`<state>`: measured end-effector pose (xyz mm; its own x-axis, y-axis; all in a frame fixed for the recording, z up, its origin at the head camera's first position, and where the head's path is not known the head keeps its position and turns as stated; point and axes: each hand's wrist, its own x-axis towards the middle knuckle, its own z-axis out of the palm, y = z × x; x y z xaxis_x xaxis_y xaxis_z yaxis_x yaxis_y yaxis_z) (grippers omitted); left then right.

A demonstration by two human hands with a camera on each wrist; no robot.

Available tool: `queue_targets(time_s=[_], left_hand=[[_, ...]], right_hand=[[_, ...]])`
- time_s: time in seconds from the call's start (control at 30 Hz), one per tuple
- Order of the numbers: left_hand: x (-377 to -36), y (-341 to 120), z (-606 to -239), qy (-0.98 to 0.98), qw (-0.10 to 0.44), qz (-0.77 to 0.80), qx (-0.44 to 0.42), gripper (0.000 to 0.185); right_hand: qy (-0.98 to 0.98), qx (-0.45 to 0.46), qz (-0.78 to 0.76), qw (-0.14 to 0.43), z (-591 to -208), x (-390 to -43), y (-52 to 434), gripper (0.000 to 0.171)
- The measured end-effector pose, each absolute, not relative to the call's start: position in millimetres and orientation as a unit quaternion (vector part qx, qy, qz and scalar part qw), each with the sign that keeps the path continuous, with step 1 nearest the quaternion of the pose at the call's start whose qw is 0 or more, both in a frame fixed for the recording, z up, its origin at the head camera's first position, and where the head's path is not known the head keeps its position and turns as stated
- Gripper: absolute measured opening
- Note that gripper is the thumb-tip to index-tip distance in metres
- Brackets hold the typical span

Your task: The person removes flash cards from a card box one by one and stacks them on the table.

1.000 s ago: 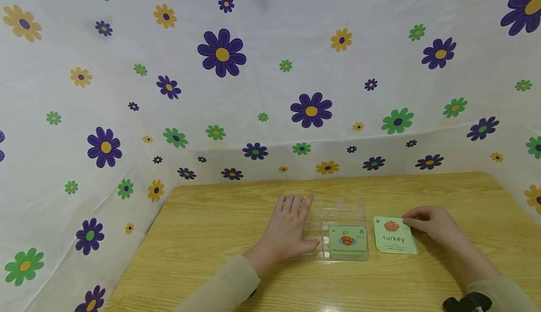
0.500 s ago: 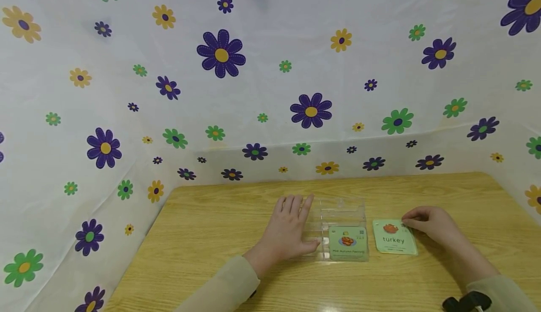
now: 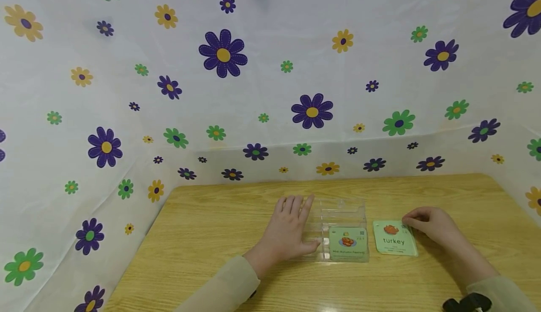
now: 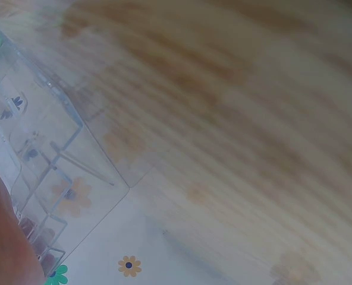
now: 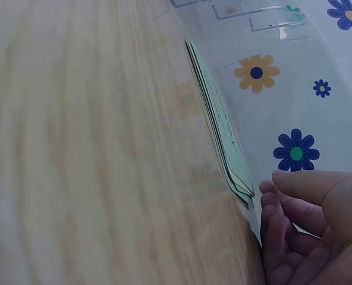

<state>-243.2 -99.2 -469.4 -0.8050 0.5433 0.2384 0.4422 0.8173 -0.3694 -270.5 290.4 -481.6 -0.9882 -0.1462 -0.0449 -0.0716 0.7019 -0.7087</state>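
- Chiefly, the turkey cards (image 3: 394, 247): a thin pale-green stack lying on the bench (image 3: 211, 246), its far right corner at the fingertips of the right hand (image 3: 437, 227). The right wrist view shows several edges slightly fanned beside those fingers.
- Right hand: fingers curled and narrow, thumb tip against index tip. Whether a card's edge is nipped between them cannot be told.
- Change: compared with one second ago, the stack's far edge appears a little lower beneath the right fingers, while both hands keep nearly the same pose. The shift suggests cards settling at that corner rather than being carried away; the stack remains outside the case.
- Clear case (image 3: 341, 217): compartmented, transparent, to the left of the right fingers and partly beneath the left ones.
- Mid-Autumn Festival card (image 3: 348, 245): green, lying in the case's near right compartment, between the left thumb and the right fingers.
- Left hand (image 3: 288, 230): laid over the case's left side, fingers extended, thumb spread wide, gripping nothing.
- Surroundings: beyond both sets of fingers stands a flower-printed sheet (image 3: 262, 91); behind the right fingers, near the sleeve (image 3: 505, 293), sits a black device (image 3: 467, 302).
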Motion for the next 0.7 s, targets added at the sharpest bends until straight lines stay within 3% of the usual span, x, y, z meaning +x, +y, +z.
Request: queue_targets(time_s=[0.7], left_hand=[[-242.5, -98.4, -469.1, -0.94, 0.166, 0.142, -0.263, 0.113]], right_hand=[[0.903, -0.032, -0.422, 0.075, -477.0, -266.6, 287.0, 0.037]])
